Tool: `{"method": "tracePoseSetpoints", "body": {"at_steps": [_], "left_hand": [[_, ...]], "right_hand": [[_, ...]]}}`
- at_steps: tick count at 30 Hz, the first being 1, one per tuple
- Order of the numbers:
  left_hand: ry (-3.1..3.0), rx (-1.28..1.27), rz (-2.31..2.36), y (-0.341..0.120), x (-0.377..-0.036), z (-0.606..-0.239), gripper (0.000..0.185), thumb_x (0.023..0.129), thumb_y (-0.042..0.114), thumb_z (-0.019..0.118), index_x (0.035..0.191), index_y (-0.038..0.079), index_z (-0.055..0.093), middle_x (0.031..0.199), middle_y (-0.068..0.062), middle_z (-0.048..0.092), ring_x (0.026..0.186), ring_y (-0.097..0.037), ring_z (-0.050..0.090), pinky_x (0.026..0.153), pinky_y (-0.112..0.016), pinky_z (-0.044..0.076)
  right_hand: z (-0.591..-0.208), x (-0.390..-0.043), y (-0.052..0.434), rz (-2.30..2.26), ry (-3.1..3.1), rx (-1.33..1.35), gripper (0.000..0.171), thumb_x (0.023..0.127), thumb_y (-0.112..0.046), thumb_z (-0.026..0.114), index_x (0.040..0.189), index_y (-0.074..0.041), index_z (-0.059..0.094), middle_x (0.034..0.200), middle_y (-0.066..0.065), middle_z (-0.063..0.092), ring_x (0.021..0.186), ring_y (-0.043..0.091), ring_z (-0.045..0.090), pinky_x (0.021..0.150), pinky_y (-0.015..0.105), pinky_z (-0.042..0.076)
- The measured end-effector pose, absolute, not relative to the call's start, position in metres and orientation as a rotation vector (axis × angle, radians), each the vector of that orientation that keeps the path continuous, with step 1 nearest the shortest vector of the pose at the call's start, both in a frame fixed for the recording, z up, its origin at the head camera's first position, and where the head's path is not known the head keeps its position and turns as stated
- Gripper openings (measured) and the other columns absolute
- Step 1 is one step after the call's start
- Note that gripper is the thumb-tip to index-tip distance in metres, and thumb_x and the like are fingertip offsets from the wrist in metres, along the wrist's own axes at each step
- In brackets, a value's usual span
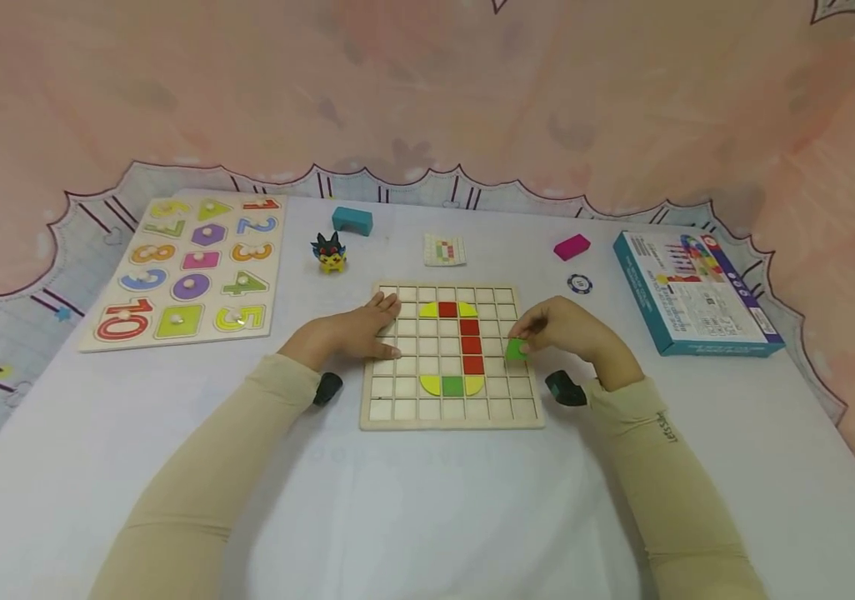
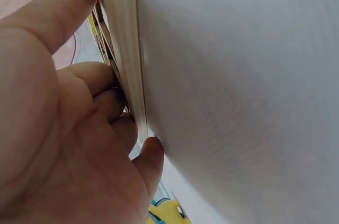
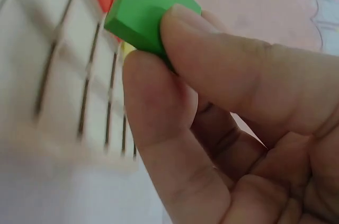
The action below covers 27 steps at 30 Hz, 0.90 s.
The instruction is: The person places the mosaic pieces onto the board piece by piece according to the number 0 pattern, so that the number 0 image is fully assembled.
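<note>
Green tile (image 1: 516, 349) is pinched between the thumb and fingers (image 3: 159, 123) of the right hand (image 1: 566, 333), held just above the right part of the wooden grid board (image 1: 452, 417). In the right wrist view, the green tile (image 3: 145, 15) is seen gripped at one corner, with its flat face and edge exposed over the board's cells. The left hand (image 1: 348, 333) is laid on the board's left edge, its fingers straight and together; in the left wrist view the fingers (image 2: 95, 81) are pressed against the rim of the board (image 2: 124, 49), with the thumb against the lower part of the edge.

On the board, a figure is formed by red tiles (image 1: 471, 337) stacked in a column, with yellow curved tiles (image 1: 428, 311) at the top and a green square (image 1: 452, 385) flanked by yellow pieces at the bottom. The board is set in the middle of the white desk (image 1: 427, 500).

A small pattern card (image 1: 445, 249) is placed beyond the board. A number puzzle board (image 1: 187, 271) is found at the left, a small black and yellow toy figure (image 1: 329, 252) and a teal block (image 1: 352, 220) behind the board. At the right, a pink block (image 1: 572, 247), a round chip (image 1: 580, 283) and a blue box (image 1: 693, 292) are seen. Both arms are covered by beige sleeves (image 1: 210, 483).
</note>
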<state>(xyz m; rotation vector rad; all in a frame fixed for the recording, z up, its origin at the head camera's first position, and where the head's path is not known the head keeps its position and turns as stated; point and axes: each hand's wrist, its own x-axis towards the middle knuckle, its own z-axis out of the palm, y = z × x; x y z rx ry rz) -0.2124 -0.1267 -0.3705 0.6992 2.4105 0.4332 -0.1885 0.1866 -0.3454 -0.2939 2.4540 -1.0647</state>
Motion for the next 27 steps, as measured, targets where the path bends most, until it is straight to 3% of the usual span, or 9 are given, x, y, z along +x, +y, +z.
{"method": "tracePoseSetpoints", "body": {"at_steps": [8,27], "left_hand": [[2.401,0.725,0.431,-0.127,-0.209,-0.37,0.085,0.092,0.034,0.055,0.146,0.0,0.0,0.154,-0.014,-0.008,0.14,-0.031,-0.014,0.115,-0.046,0.002],[2.405,0.691,0.419,-0.126,-0.208,-0.364,0.085,0.091,0.037,0.055,0.147,0.002,0.001,0.154,-0.012,-0.007,0.141,-0.029,-0.013,0.115,-0.047,0.003]], "right_hand": [[-0.348,-0.208,0.144,-1.15,2.368,-0.362,0.021,0.077,0.004,0.066,0.098,0.004,0.068,0.085,0.004,0.06,0.081,0.019,0.049,0.071,0.025,0.045],[-0.369,-0.239,0.079,-1.106,2.412,-0.347,0.023,0.076,0.003,0.068,0.099,-0.001,0.071,0.09,0.005,0.064,0.084,0.015,0.054,0.072,0.023,0.047]]}}
